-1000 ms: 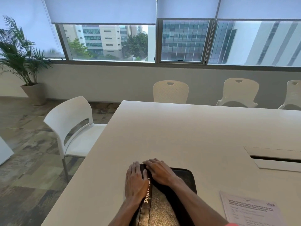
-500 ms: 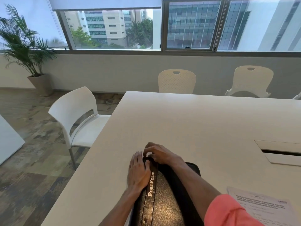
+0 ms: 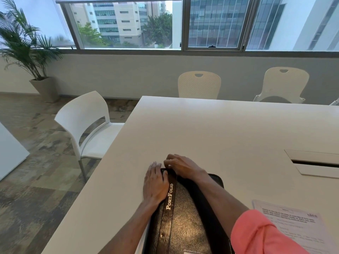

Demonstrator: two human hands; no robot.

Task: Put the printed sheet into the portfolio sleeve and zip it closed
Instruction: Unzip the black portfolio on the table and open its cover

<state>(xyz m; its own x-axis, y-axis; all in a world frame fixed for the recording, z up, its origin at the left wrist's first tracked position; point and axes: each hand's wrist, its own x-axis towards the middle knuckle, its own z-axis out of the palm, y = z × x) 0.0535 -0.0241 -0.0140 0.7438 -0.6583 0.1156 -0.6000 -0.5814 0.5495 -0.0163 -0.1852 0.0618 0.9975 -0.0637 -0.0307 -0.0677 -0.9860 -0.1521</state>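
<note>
A black leather portfolio sleeve (image 3: 185, 222) with "PortFolio" in white letters lies flat on the white table (image 3: 211, 129), near its front edge. My left hand (image 3: 156, 182) rests flat on the sleeve's far left corner, fingers straight. My right hand (image 3: 180, 166) has its fingers curled at the sleeve's far edge, right beside the left fingertips; whatever it pinches there is hidden under the fingers. The printed sheet (image 3: 297, 230) lies on the table to the right of the sleeve, partly covered by my pink sleeve.
A cable hatch (image 3: 315, 163) is set into the table at the right. A white chair (image 3: 88, 129) stands at the table's left side, two cream chairs (image 3: 200, 85) at the far side. A potted palm (image 3: 27, 52) stands in the left corner.
The camera has tipped downward, so more of the sleeve and my arms shows. My right fingers have curled tighter at the sleeve's far edge. My left hand stays flat.
</note>
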